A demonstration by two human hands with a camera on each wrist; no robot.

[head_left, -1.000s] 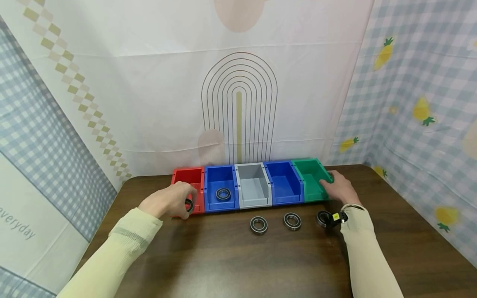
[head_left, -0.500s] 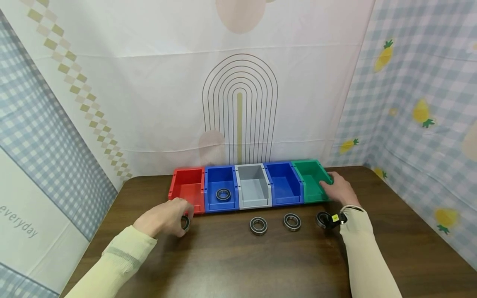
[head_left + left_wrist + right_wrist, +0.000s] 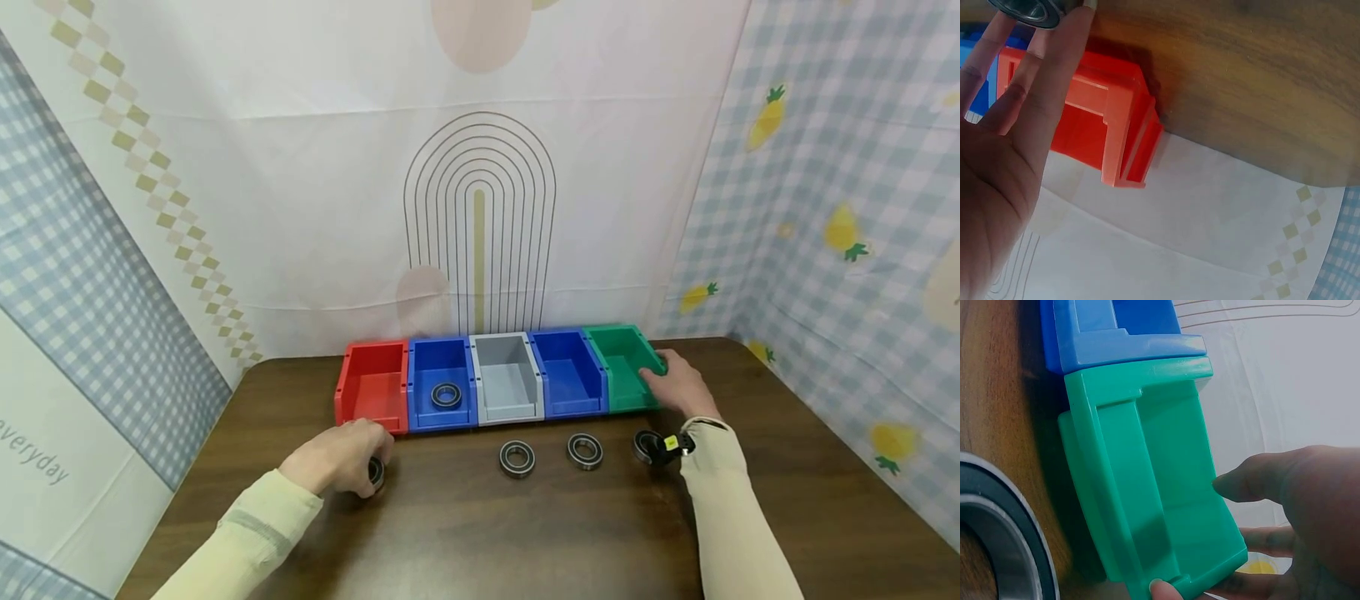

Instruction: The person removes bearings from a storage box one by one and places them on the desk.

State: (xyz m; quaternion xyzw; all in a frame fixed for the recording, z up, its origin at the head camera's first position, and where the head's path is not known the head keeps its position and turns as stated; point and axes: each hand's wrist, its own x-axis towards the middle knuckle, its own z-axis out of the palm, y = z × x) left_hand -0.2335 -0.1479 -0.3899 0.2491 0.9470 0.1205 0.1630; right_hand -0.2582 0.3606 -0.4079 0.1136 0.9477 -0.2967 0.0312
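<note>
In the head view my left hand (image 3: 339, 457) pinches a ball bearing (image 3: 376, 472) just in front of the red bin (image 3: 375, 387). The left wrist view shows the bearing (image 3: 1030, 9) at the fingertips, cut off by the frame's top edge. My right hand (image 3: 681, 385) grips the right side wall of the green bin (image 3: 628, 371), thumb over the rim and other fingers outside. Another bearing (image 3: 446, 396) lies flat in the left blue bin (image 3: 441, 354). Two bearings, a left one (image 3: 517, 458) and a right one (image 3: 585, 451), rest flat on the table.
A grey bin (image 3: 508, 375) and a second blue bin (image 3: 564, 367) complete the side-by-side row. One more bearing (image 3: 643, 447) lies below my right wrist, partly hidden by the wrist camera (image 3: 670, 447). Behind the wooden table (image 3: 480, 542) hangs a printed cloth (image 3: 330, 233).
My left hand has drawn back from the red bin's front toward the near side of the table, carrying the bearing. My right hand keeps its hold on the green bin.
</note>
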